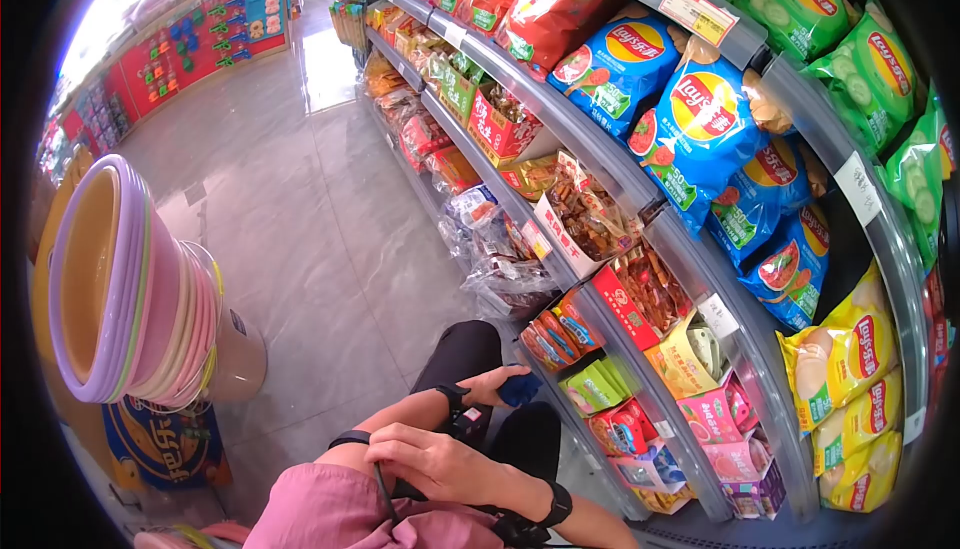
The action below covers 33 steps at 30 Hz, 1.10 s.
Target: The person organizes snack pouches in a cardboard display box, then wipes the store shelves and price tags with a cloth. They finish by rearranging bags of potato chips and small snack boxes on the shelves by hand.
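Note:
My left hand (490, 385) reaches out from a pink sleeve (310, 509), its fingers closed round a dark blue cloth-like item (520, 388) near my knees. A black band (457, 401) circles that wrist. Across my left arm lies my right hand (425, 461), its fingers bent together at a thin black cord (384, 494) by the sleeve. The fingertips partly hide where they meet the cord. Another black band (350, 438) goes round my left arm, close to those fingers. My right wrist wears a black watch-like band (557, 505).
A curved grey shelf unit (640, 194) on the right holds chip bags (700, 109) and boxed snacks (640, 299). Plastic-wrapped packs (500, 259) sit on its lowest level. Stacked pastel buckets (130, 289) stand left on the tiled floor (330, 219). A red display (180, 59) is farther back.

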Motion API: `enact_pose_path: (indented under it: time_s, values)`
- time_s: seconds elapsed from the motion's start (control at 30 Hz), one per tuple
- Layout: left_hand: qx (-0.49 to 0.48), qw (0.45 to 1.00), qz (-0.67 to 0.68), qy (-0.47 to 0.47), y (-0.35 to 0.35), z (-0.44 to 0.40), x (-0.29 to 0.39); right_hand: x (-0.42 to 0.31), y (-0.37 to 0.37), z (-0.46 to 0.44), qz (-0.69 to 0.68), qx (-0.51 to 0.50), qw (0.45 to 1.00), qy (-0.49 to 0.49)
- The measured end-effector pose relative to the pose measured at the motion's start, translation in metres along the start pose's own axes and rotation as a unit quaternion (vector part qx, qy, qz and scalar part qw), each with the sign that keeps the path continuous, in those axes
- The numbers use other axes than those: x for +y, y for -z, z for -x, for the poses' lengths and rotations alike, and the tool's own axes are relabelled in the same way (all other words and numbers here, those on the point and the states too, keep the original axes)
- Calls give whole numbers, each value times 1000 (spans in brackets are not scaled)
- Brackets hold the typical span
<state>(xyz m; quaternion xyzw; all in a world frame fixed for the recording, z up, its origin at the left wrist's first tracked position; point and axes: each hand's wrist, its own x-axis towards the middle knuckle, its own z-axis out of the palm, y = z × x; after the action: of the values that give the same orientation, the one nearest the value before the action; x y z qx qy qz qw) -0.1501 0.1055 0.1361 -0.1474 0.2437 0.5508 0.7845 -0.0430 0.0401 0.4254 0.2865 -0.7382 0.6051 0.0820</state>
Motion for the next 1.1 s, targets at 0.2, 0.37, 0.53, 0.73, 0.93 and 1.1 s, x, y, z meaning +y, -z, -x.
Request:
enact_pose_path:
  time_s: [0.2,0.37,0.53,0.73,0.93,1.1]
  values:
    - [-39,967,-198,-158,7,-10,-10,11,-5,10,201,8,978,54]
    - [38,988,-124,-88,-22,10,-11,7,1,7,326,-67,940,80]
    - [20,974,-167,-149,-42,36,-15,3,24,9,275,-84,957,44]
    - [-22,954,-182,-238,-103,108,3,-52,121,76,480,37,870,-102]
    - [-128,888,-69,-437,-165,154,95,-119,189,129,676,293,661,-143]
    - [-66,654,-220,-721,-260,180,129,-129,240,140,781,234,565,-127]
